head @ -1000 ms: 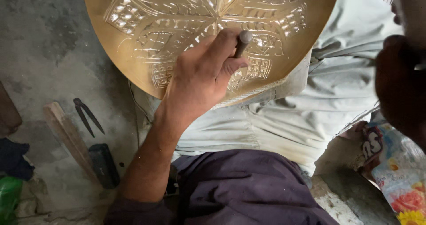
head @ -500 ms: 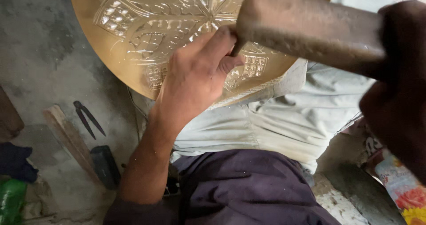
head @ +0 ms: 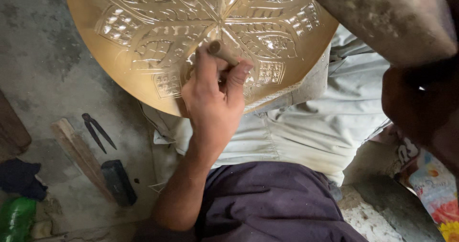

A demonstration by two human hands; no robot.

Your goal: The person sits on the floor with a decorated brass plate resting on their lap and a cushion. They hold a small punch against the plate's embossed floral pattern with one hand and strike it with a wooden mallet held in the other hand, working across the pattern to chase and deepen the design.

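Looking down from the head view, the hammer [head: 382,17] had risen closer to the lens than 0.5 s earlier, gripped in the right hand [head: 420,108]. The left hand [head: 215,98] stayed clenched around 1 punch [head: 221,51], its tip against 1 engraved brass plate [head: 143,36] on the lap. On the floor lay 1 pair of dividers [head: 98,132] and 1 dark block [head: 118,182].
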